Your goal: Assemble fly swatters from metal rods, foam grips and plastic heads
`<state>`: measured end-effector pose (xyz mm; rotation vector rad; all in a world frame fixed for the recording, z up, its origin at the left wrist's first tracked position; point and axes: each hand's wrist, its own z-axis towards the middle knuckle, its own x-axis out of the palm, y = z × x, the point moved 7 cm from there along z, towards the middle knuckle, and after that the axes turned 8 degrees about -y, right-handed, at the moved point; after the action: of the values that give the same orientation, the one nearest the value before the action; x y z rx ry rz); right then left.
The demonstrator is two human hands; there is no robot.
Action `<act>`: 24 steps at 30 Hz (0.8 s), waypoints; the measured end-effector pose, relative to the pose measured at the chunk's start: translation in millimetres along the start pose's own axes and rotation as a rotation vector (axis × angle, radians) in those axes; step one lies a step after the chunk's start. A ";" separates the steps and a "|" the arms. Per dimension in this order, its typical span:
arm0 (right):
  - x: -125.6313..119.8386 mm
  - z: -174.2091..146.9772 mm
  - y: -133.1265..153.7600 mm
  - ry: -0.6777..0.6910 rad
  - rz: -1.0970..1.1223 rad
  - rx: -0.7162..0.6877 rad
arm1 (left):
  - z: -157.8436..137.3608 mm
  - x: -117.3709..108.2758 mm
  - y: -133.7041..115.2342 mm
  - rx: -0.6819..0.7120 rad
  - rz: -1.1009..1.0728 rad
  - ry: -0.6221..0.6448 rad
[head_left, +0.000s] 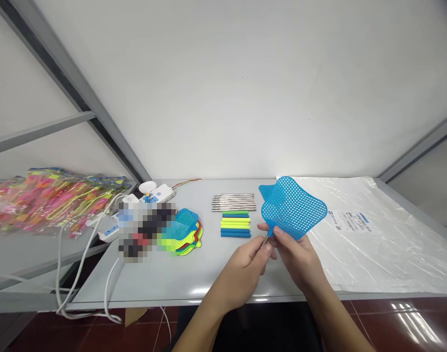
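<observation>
My right hand (294, 254) grips the neck of a blue fly swatter head (292, 208), a perforated plastic paddle raised above the table. Just left of it, my left hand (247, 261) is closed around a thin metal rod (264, 241), whose upper end meets the neck of the paddle. Whether the rod is fully seated in the neck I cannot tell. Behind my hands lie a row of silver metal rods (233, 202) and, nearer to me, several green, yellow and blue handle sleeves (235, 225). A stack of coloured swatter heads (188, 230) rests to the left.
White plastic packaging with labels (384, 254) covers the table's right side. At left are power strips (160, 194), white cables (86, 249) and a blurred dark object (146, 232). Bagged colourful items (58, 200) pile up on the far left. A wall stands behind the table.
</observation>
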<state>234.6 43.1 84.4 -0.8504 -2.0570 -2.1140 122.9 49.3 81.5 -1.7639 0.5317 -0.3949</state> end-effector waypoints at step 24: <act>79.2 -57.6 -49.2 0.139 -0.076 0.045 | -82.2 -64.4 34.7 -0.003 -0.418 0.193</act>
<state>127.8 19.2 77.0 -0.6110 -2.0881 -2.0895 20.7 10.4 69.3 -1.8484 0.2934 -0.8627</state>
